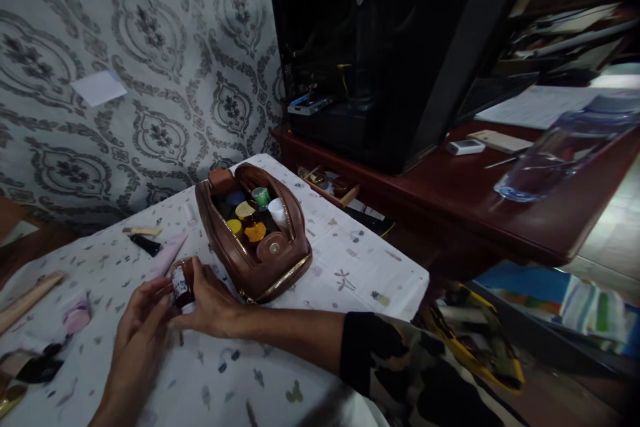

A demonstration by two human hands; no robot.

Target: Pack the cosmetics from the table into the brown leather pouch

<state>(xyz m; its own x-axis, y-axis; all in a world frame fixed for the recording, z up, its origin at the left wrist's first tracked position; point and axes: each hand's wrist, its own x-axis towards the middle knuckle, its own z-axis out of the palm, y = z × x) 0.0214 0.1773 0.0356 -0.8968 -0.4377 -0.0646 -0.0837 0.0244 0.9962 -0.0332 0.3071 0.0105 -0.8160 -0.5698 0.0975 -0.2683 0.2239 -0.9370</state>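
A small dark red-brown jar (182, 282) with a pale label stands upright between my two hands, just left of an unzipped brown bag (295, 227). My right hand (213, 300) has its fingers wrapped round the jar's right side. From the left, my left hand (143, 327) closes its fingertips on the jar's other side. Several small bottles and jars fill the bag, among them a green-capped one (260, 197), a white one (278, 212) and a yellow-capped one (235, 227).
On the patterned white cloth (280, 360) lie a pink tube (171, 252), a black tube (146, 244) and a pink-capped bottle (77, 315). A reddish desk (525, 213) at the right bears a black case (380, 67) and a clear bottle (555, 153).
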